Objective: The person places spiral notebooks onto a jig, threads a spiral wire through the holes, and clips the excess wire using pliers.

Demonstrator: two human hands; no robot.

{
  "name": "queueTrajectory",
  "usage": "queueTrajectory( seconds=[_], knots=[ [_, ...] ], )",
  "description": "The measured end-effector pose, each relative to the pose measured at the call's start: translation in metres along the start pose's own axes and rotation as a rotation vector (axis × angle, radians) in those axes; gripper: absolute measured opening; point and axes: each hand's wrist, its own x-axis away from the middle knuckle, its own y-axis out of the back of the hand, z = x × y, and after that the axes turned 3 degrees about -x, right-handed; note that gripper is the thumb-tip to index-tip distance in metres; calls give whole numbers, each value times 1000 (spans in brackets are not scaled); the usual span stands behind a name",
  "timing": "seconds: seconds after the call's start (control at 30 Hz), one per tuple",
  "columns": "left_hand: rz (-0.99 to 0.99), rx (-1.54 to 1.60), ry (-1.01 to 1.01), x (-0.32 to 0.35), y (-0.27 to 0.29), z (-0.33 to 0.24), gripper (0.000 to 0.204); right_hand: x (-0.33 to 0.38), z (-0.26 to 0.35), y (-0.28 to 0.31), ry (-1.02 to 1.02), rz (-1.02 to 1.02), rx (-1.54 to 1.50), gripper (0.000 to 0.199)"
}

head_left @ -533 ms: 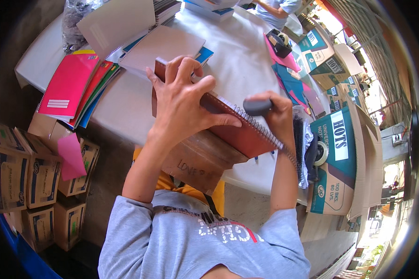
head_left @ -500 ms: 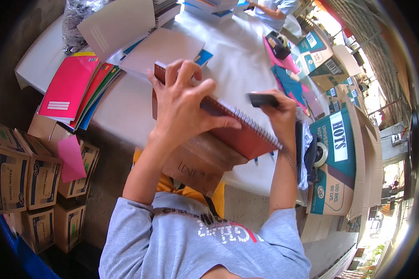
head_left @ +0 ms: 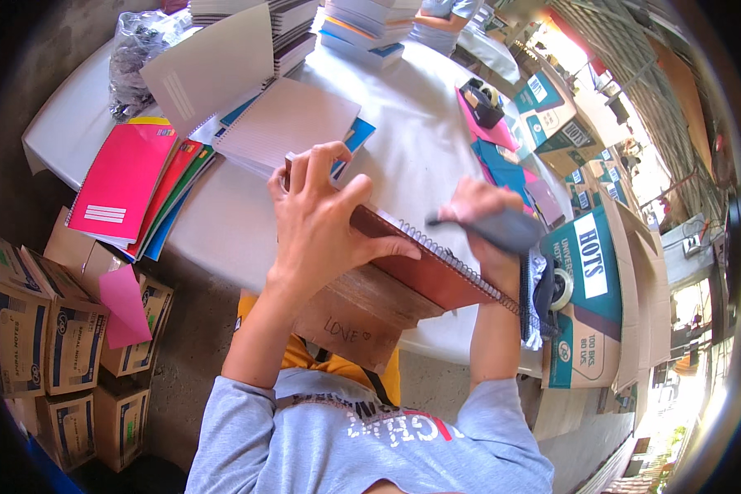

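Observation:
Tilted on its edge, a brown-covered spiral notebook (head_left: 449, 276) rests over a piece of brown cardboard (head_left: 350, 325) at the table's near edge. My left hand (head_left: 313, 222) is clamped around its left part, thumb along the brown cover and fingers over the far side. Its wire coil (head_left: 461, 263) runs along the upper edge toward the right. Above the coil's right end, my right hand (head_left: 486, 200) is closed around a dark tool (head_left: 510, 230). Motion smears both the tool and those fingers, so its exact kind is not clear.
An open ruled notebook (head_left: 296, 123) lies beyond my left hand. Coloured notebooks (head_left: 123, 177) fan out at the left. Tall notebook stacks (head_left: 362, 29) stand at the back. Cartons (head_left: 589, 284) line the right side, with a tape dispenser (head_left: 482, 103) farther off. Smaller boxes (head_left: 74, 329) sit lower left.
My right hand and the dark tool have swung, and the tool now slants down to the right. My left hand keeps its grip on the notebook. The whole view has shifted slightly.

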Motion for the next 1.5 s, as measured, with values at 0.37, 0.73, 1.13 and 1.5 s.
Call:
queueTrajectory(
  seconds=[0.37, 0.73, 1.13, 1.5],
  knots=[
    [-119, 188, 13, -3, 0, 11, 69, -21, -4, -17, -361, 123, 1019, 24],
    [-134, 459, 149, 0, -3, 33, 79, -43, -13, -33, -13, 310, 553, 22],
    [-89, 698, 315, 5, -13, 55, 106, -59, -48, -48, -61, -57, 45, 29],
    [-51, 601, 168, 9, -10, 62, 98, -61, -83, -38, -305, 233, 911, 24]
  ],
)
